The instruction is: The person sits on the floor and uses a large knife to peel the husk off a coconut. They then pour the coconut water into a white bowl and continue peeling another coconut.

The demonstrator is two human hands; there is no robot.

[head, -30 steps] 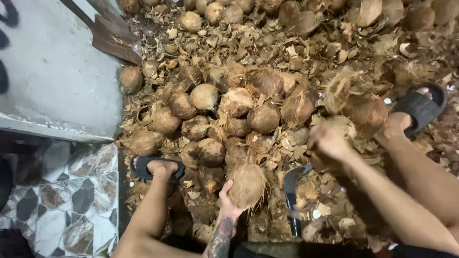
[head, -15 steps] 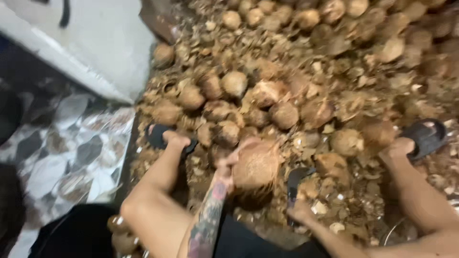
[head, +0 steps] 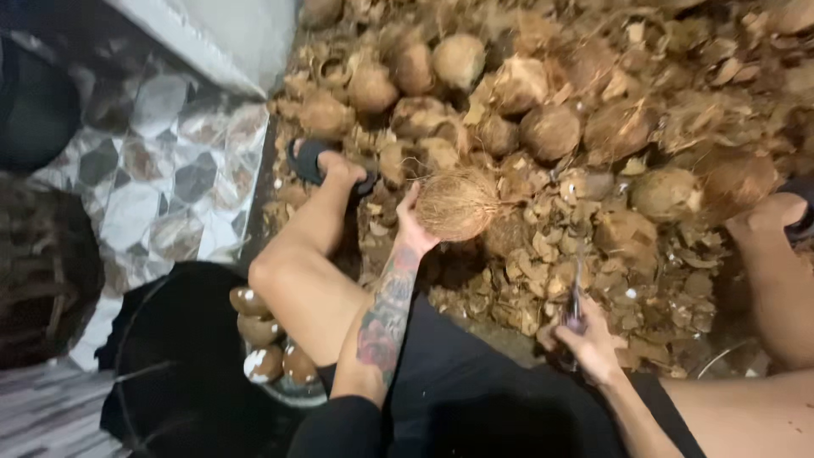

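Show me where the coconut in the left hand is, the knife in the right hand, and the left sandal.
coconut (head: 458, 203), head view, middle of its fibrous husk.
knife (head: 576, 288), head view, on the blade above the fist.
left sandal (head: 307, 161), head view, dark sole by the toes.

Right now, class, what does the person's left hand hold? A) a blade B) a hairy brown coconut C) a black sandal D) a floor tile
B: the left hand grips the side of a hairy brown coconut above the husk litter, while the right hand holds a blade.
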